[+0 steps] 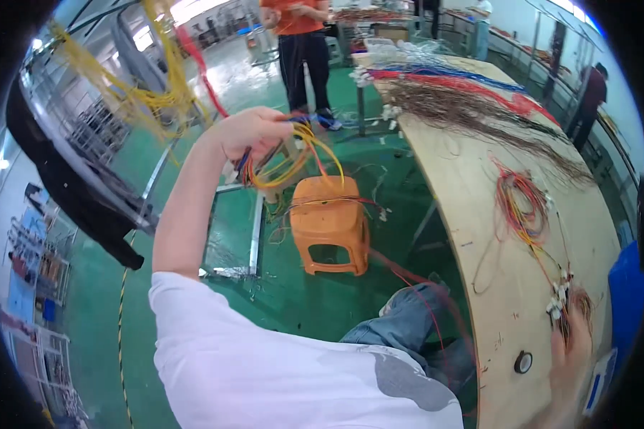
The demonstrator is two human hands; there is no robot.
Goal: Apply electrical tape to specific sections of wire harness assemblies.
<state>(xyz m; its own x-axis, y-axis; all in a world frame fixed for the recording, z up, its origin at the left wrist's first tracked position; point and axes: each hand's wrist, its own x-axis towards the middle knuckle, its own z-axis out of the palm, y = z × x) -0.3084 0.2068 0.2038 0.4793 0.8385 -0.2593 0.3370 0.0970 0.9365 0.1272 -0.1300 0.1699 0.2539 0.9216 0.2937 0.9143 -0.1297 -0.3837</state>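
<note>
Mid wire sorting: left hand (254, 132) clamped on wire bundle (293, 161), right hand (571, 350) fingers pressing connector cluster (559, 294) on workbench (465, 214); bundle transfer to bench judged next.

right hand (571, 350) partly cut off by the rim.

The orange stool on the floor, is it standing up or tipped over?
Standing up. The orange stool rests on its legs on the green floor, its flat seat on top, with loose wires draped across it.
</note>
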